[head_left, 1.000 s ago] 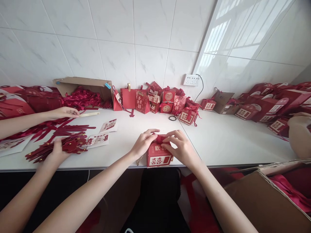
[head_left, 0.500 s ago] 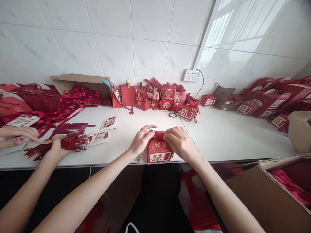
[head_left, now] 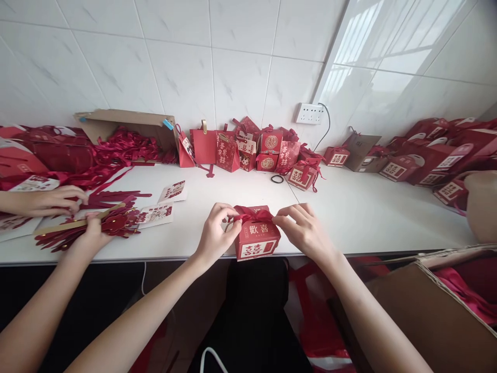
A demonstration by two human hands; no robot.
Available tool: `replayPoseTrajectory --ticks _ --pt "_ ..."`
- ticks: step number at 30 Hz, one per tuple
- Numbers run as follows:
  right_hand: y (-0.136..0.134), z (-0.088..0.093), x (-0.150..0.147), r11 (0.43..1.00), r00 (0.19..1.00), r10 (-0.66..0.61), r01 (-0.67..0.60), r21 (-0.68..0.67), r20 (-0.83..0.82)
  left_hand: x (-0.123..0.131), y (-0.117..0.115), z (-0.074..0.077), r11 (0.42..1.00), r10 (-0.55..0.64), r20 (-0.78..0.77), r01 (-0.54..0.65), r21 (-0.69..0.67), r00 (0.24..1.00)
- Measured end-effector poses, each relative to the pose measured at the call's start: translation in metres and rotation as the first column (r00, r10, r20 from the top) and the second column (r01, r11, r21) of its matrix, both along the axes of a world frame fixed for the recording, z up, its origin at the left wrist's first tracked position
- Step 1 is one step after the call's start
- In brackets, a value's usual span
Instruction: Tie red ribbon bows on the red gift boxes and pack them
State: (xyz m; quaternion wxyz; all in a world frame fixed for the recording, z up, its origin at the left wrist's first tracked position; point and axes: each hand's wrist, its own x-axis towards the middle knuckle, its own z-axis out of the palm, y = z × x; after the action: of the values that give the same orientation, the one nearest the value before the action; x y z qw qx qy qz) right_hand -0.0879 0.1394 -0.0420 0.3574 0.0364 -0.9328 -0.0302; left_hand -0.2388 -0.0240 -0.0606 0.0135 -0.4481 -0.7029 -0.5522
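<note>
A small red gift box (head_left: 258,237) with pale characters and a cream label stands at the table's front edge. Across its top runs a red ribbon (head_left: 254,216), tied in a bow shape. My left hand (head_left: 218,233) pinches the ribbon's left side between thumb and fingers. On the right, my right hand (head_left: 301,225) grips the other side of the ribbon, its fingertips close to the box top. The knot itself is small and partly covered by ribbon.
At left a co-worker's hands (head_left: 95,233) hold a bundle of dark red strips (head_left: 116,220) beside printed cards (head_left: 156,213). Finished-looking red boxes (head_left: 303,177) line the wall. A cardboard box (head_left: 419,305) with red ribbon stands at the lower right, and a black ring (head_left: 277,179) lies behind the gift box.
My hands have moved apart to either side, drawing the ribbon outward, and more of the box top shows. The co-worker's far hand has shifted right toward the strips.
</note>
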Motion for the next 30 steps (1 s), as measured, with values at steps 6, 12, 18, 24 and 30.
replayPoseTrajectory --ticks 6,12,18,24,30 --pt "-0.019 0.009 -0.008 0.726 0.965 -0.144 0.253 -0.639 0.219 0.004 0.0 0.015 0.986 -0.063 0.154 0.085 -0.141 0.986" --pt "-0.028 0.013 -0.022 0.501 0.924 -0.094 0.366 -0.785 0.371 0.005 0.0 0.026 0.965 -0.053 0.267 0.119 -0.235 0.962" --pt "-0.023 0.009 -0.027 0.298 0.944 0.079 0.284 -0.911 0.32 0.003 -0.002 0.022 0.96 -0.077 0.312 0.155 -0.234 0.947" --pt "-0.022 0.012 -0.023 0.235 0.957 0.127 0.225 -0.946 0.259 -0.006 0.0 0.023 0.94 -0.074 0.212 0.139 -0.311 0.974" --pt "-0.024 0.011 -0.029 0.278 0.937 0.032 0.325 -0.904 0.347 -0.006 0.004 0.024 0.935 -0.046 0.166 0.101 -0.34 0.985"
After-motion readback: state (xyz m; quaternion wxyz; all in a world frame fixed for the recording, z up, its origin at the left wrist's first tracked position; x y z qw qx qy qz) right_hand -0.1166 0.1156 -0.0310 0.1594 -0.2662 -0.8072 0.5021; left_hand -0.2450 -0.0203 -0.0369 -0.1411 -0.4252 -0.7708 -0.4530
